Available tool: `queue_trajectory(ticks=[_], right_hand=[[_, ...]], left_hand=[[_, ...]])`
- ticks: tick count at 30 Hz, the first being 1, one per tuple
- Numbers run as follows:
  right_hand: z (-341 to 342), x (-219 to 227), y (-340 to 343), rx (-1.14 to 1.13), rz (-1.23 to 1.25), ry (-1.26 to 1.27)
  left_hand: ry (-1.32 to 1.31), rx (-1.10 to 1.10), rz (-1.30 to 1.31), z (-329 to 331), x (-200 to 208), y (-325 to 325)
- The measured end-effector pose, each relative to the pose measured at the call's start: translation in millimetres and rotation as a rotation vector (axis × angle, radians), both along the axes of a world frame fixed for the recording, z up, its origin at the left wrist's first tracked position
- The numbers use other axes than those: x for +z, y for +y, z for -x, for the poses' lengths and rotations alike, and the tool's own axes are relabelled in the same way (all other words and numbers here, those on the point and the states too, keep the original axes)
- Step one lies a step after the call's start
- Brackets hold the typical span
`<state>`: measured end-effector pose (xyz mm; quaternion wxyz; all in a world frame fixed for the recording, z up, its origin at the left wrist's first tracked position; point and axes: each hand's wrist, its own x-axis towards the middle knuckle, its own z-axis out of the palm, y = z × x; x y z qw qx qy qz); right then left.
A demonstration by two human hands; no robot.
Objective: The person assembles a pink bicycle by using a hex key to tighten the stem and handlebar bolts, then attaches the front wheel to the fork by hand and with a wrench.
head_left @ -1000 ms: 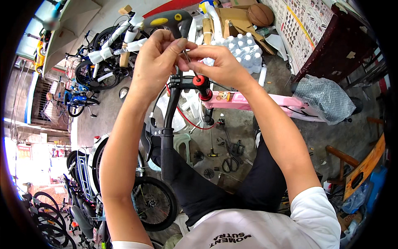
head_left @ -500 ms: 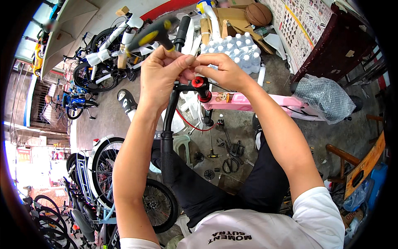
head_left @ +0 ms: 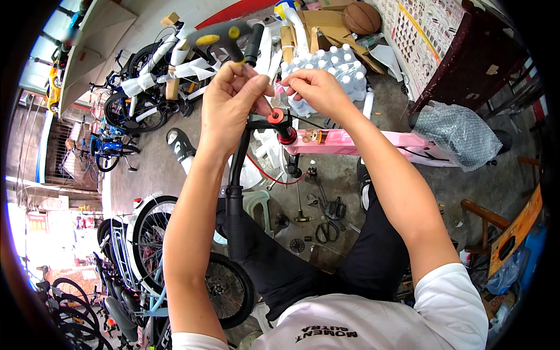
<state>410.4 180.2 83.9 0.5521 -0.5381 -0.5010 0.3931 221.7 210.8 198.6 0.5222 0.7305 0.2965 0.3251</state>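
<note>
My left hand (head_left: 230, 105) is closed round the shank of a T-handle hex key (head_left: 217, 38) with a black and yellow grip. Below the fingers, its thin metal shaft slants down to the red top cap (head_left: 275, 116) on the stem of a pink bicycle frame (head_left: 350, 143). My right hand (head_left: 318, 92) hovers just right of the left one, thumb and fingertips pinched together. Anything between those fingertips is hidden or too small to name. The black handlebar (head_left: 234, 201) runs lengthwise under my left forearm, with its far grip (head_left: 254, 42) beyond the hex key.
Shrink-wrapped water bottles (head_left: 338, 73) stand beyond my right hand. Bubble wrap (head_left: 458, 135) covers part of the pink bike at right. Scissors (head_left: 326, 231), a pedal (head_left: 335, 209) and other tools lie on the floor between my legs. Several bicycles (head_left: 154, 239) stand at left.
My right hand has moved off from the left hand, leaving a gap between them. The hex key's handle has swung slightly, and its shaft now shows reaching the red cap.
</note>
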Motion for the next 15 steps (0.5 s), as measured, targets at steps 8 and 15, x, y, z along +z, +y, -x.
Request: queue_trajectory(ticks=[8,15], right_hand=[[-1,-9,2,-0.003,-0.068,-0.117],[-1,-4,-2,0.010,-0.040,-0.140]], left_hand=[[-0.083,0.052,0.042,5,-3,2],[-0.145,0.051,0.075,3,-9,-5]])
